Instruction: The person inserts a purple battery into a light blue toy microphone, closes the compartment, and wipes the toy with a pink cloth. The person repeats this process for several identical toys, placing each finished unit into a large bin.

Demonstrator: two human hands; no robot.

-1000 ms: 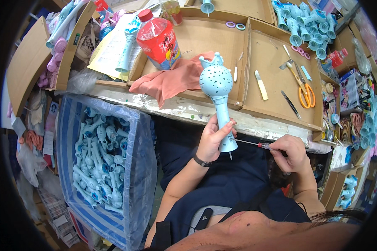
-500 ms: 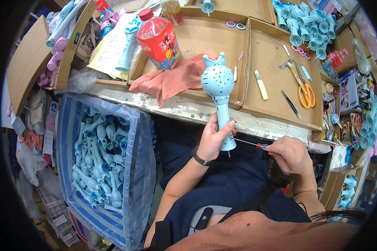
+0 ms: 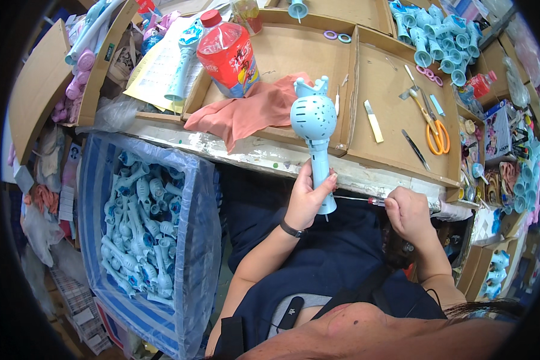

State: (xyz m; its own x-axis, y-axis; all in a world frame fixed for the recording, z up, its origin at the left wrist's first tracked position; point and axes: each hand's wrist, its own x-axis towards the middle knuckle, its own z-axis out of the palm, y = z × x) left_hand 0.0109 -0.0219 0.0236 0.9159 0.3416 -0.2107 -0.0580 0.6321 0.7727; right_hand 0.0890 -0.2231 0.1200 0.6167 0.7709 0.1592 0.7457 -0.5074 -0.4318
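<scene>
My left hand (image 3: 306, 200) is wrapped round the handle of a light blue toy wand (image 3: 314, 117). It stands upright, with a round slotted head and a crown-like top, in front of the bench edge. In my right hand (image 3: 410, 215) is a thin screwdriver (image 3: 375, 201) with a red and clear handle. Its shaft points left at the lower part of the wand's handle; my left fingers and the wand hide where the tip ends, so contact cannot be told. A salmon cloth (image 3: 249, 111) lies behind the wand on the bench.
At the left stands a blue-striped, plastic-lined bin (image 3: 189, 252) with many blue wand parts. On the bench are a red-labelled bottle (image 3: 227, 57) and cardboard trays (image 3: 396, 153). Orange-handled scissors (image 3: 437, 137), a cutter (image 3: 374, 122) and tweezers (image 3: 415, 150) lie in the right tray.
The wand has turned about its long axis, so its slots face forward more. My right hand has moved slightly left and up and closed more fully round the screwdriver handle.
</scene>
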